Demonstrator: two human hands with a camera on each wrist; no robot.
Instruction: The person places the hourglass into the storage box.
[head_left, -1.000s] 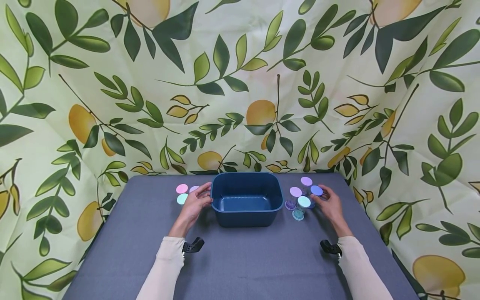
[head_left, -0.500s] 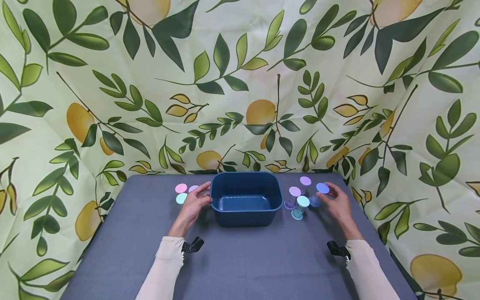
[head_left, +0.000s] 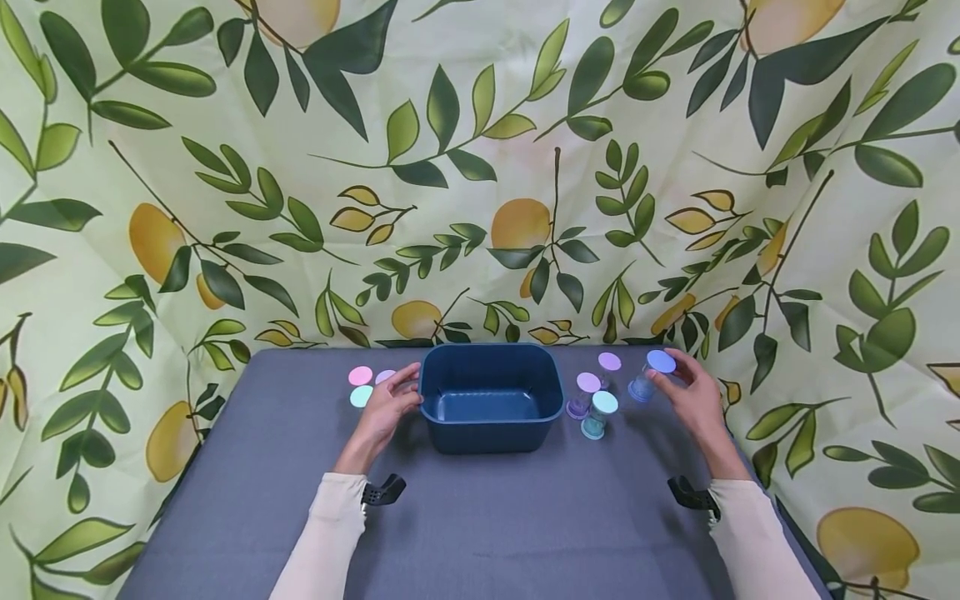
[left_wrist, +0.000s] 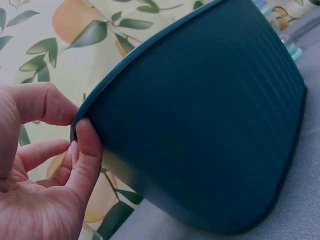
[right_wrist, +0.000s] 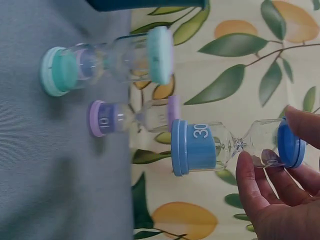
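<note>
Right hand (head_left: 693, 400) pinching blue hourglass timer (head_left: 651, 375) by top cap, lifting it off grey table (head_left: 480, 533). Timer standing nearly straight up, long way up-down, top leaning slightly toward hand. Left hand (head_left: 386, 410) gripping rim of dark blue tub (head_left: 491, 398), thumb and fingers curling on edge. Teal timer (head_left: 598, 414) and purple timer (head_left: 582, 393) sitting between tub and right hand.

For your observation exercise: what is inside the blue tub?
The tub shows only its own bare floor and walls. The strip of floor behind its near wall is hidden, so that part cannot be checked.
</note>
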